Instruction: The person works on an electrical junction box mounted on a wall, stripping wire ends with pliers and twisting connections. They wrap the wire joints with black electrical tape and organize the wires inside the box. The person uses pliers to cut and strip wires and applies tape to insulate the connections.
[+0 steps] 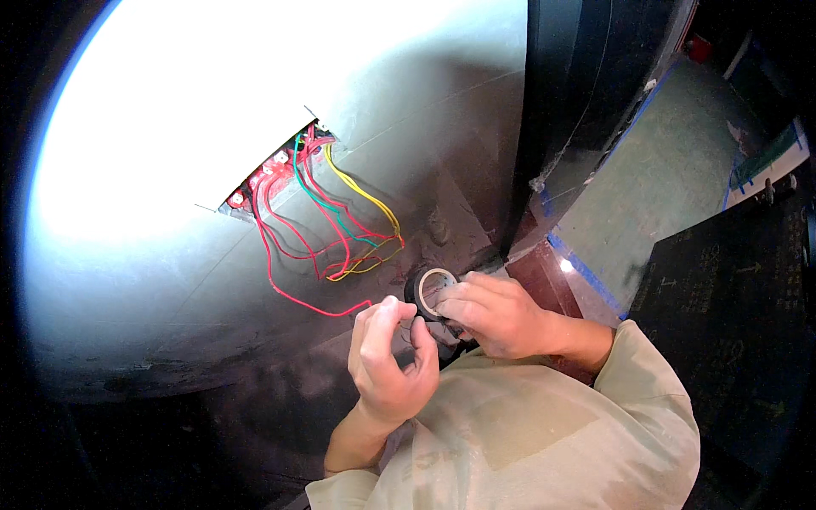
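Observation:
My left hand is closed in a pinch. The end of a long red wire runs into its fingertips. Right beside it, my right hand grips a roll of black electrical tape with a pale core. The fingertips of both hands are close together at the roll, and I cannot make out whether a strip of tape stretches between them. Several other red wires, a green wire and yellow wires hang out of a red electrical box set in the wall. Their looped ends dangle above my hands.
The pale wall is brightly lit around the box. A dark vertical frame stands to its right. Farther right are a greenish floor with blue tape along its edges and a dark printed board.

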The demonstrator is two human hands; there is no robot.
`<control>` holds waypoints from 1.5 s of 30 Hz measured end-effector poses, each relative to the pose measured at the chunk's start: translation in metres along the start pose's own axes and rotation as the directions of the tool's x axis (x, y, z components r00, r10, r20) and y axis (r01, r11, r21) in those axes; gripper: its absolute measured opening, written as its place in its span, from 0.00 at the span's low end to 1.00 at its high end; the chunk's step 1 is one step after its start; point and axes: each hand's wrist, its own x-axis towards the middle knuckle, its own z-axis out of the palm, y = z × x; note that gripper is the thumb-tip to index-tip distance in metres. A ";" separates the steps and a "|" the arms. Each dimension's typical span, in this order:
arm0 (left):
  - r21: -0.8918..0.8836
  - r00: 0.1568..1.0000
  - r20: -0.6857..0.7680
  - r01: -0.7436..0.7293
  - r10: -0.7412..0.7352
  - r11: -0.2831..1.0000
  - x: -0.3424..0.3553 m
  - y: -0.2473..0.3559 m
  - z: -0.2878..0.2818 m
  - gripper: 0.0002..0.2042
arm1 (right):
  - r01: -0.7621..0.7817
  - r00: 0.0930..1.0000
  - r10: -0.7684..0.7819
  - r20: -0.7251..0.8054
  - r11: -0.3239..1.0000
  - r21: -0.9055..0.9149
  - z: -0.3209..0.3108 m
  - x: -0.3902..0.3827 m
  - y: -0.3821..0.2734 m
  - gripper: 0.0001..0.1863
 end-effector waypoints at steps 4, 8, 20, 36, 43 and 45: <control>0.063 0.994 -0.039 0.104 -0.102 0.993 -0.002 0.000 0.014 0.33 | 0.096 0.992 -0.079 0.096 0.977 -0.188 -0.008 0.008 0.004 0.25; -0.030 0.974 -0.145 0.172 -0.174 0.985 0.006 -0.006 0.042 0.29 | 0.114 0.991 -0.089 0.098 0.952 -0.286 -0.012 0.010 0.013 0.20; 0.255 0.911 -0.345 0.324 -0.227 0.911 0.081 -0.055 0.072 0.28 | -0.378 0.904 0.366 -0.223 0.926 -0.013 -0.056 0.040 0.056 0.20; -0.395 0.730 -0.154 0.572 -0.666 0.719 0.085 -0.096 0.010 0.08 | -0.138 0.985 0.142 0.094 0.989 -0.049 -0.012 0.169 0.054 0.21; -0.330 0.775 -0.254 0.493 -0.579 0.805 0.082 -0.097 0.012 0.11 | -0.069 0.986 0.087 0.145 0.990 -0.121 -0.017 0.184 0.054 0.19; -0.514 0.697 -0.188 0.530 -0.692 0.674 0.088 -0.089 0.007 0.14 | -0.041 0.986 0.059 0.158 0.992 -0.117 -0.019 0.183 0.053 0.19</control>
